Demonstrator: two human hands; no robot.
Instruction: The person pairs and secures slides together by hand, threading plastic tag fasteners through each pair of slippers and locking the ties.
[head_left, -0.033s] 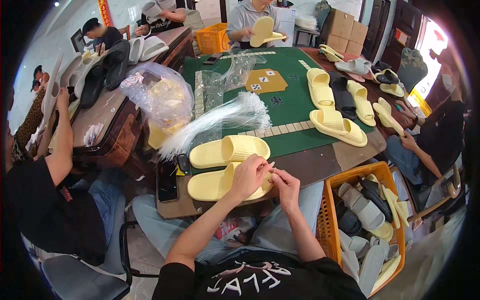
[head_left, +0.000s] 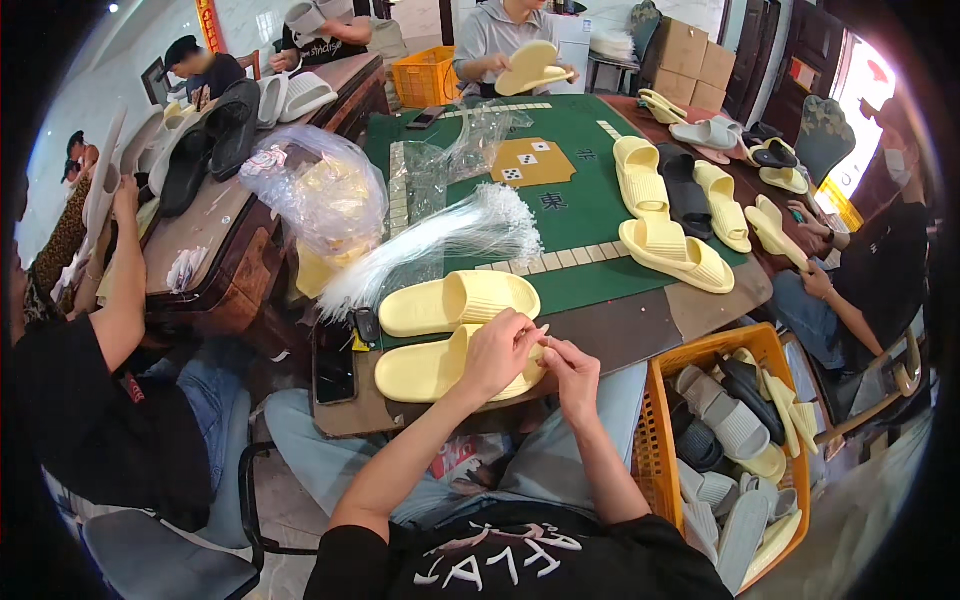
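Observation:
A pair of pale yellow slippers lies side by side at the near table edge, toes to the right: the farther slipper [head_left: 415, 308] and the nearer slipper [head_left: 420, 372]. Over the strap and toe of the nearer one is my left hand [head_left: 497, 355], fingers pinched together. Just right of it, my right hand [head_left: 573, 378] also pinches, its fingertips almost meeting the left ones. Whatever sits between the fingertips is too small to make out. Behind the slippers, a bundle of thin clear plastic strands [head_left: 440, 245] fans out with white ends.
A phone [head_left: 335, 370] lies left of the slippers. A plastic bag [head_left: 325, 195] stands behind it. More slippers [head_left: 675, 255] rest on the table's right side. An orange crate [head_left: 650, 440] filled with slippers stands by my right leg. Co-workers sit left, right and across; one holds yellow slippers [head_left: 530, 65].
Across the table, the co-worker's yellow slippers have shifted and tilted slightly. My hands and the pair before me look the same.

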